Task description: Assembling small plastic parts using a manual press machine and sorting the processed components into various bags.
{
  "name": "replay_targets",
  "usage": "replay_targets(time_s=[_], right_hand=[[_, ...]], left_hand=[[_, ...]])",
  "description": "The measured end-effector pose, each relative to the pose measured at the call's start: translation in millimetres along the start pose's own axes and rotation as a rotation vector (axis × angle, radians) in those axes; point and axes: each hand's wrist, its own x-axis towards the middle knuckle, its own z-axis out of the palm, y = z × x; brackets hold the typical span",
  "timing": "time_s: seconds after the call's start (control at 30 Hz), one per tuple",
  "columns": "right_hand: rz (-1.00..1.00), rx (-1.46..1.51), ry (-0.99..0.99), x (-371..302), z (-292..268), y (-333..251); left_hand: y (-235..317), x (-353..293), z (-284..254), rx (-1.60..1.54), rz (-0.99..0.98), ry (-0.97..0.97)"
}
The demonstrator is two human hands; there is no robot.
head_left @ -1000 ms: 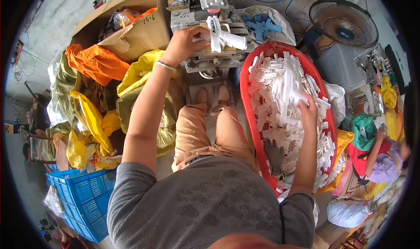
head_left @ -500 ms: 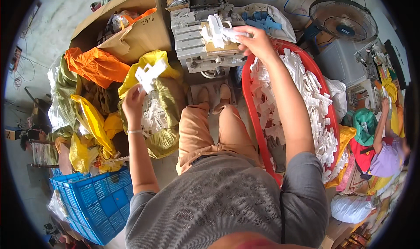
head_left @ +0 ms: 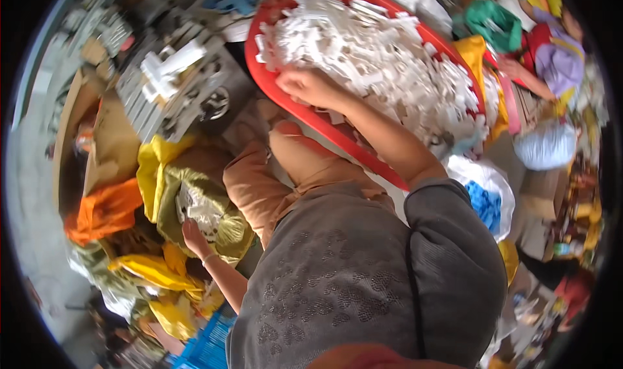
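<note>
On the far left, a big brown cardboard box (head_left: pixel 111 148) is seen, with a crumpled bright orange cloth (head_left: pixel 107 210) just below it. To the right of the box, a chunky white plastic piece (head_left: pixel 170 69) is held up by a grey metal machine with a slatted flat top (head_left: pixel 144 112). Lower down, a shiny olive-green sack (head_left: pixel 230 233) is filled in its mouth with small white plastic bits (head_left: pixel 200 210). The left hand (head_left: pixel 195 238) is placed at the sack's near edge, by the bits. Its grip is blurred, so it cannot be told if anything is held.

Further right, a long red oval plastic tub (head_left: pixel 266 80) is heaped with thin, flat white plastic parts (head_left: pixel 370 51). The right hand (head_left: pixel 310 88) is held over the tub's left side with the fingers bent in. Nothing is clearly seen in that grip, but it cannot be told for sure.

The white parts can be judged light, stiff and smooth, so a little slip may be expected. The thin ends might be snapped if squeezed hard. A part is best pinched at its thick middle. By the right side, a white bag (head_left: pixel 509 203) is filled with blue pieces (head_left: pixel 481 207).
</note>
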Motion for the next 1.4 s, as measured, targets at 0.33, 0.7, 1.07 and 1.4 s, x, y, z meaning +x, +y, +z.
replay_targets(time_s=[0.33,0.7,1.07,1.4], right_hand=[[0.833,-1.324,0.713,-135.0,-225.0,156.7],[0.159,-0.475,0.682,-141.6,-164.9,155.6],[0.539,-1.201,0.384,-147.3,-106.6,162.4],[-0.051,-1.325,0.486,-143.7,-83.1,213.1]], left_hand=[[55.9,-6.3,31.4,-0.104,-0.165,0.008],[94.7,-18.0,54.4,-0.162,-0.125,-0.150],[117.1,-17.0,58.5,-0.168,-0.085,-0.175],[141.6,-30.8,47.2,-0.048,0.008,-0.078]])
